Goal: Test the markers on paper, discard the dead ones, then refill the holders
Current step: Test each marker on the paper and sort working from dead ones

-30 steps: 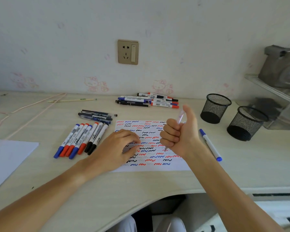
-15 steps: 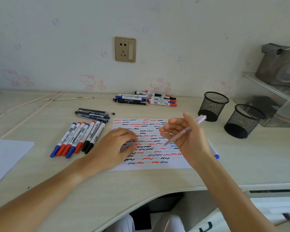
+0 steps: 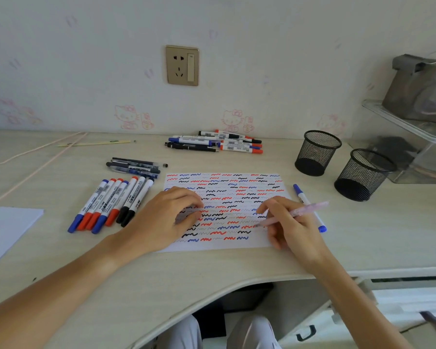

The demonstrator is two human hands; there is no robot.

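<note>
The right hand (image 3: 291, 224) is pinching a pale pink pen (image 3: 293, 214) in a writing grip, its long axis slanting from upper right down to lower left, tip resting at or just above the scribble-covered test paper (image 3: 237, 244). The left hand (image 3: 169, 215) is pressing down on the sheet's left part with loosely curled fingers, holding nothing. The open space for a fresh mark seems to be lying just below the tip, so the right hand is nearer. Both mesh holders (image 3: 317, 153) are standing empty, well off to the right.

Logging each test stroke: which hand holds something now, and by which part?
The right hand pinches a pale pink pen near its lower barrel; the left hand holds nothing, resting on the scribbled white paper.
</note>
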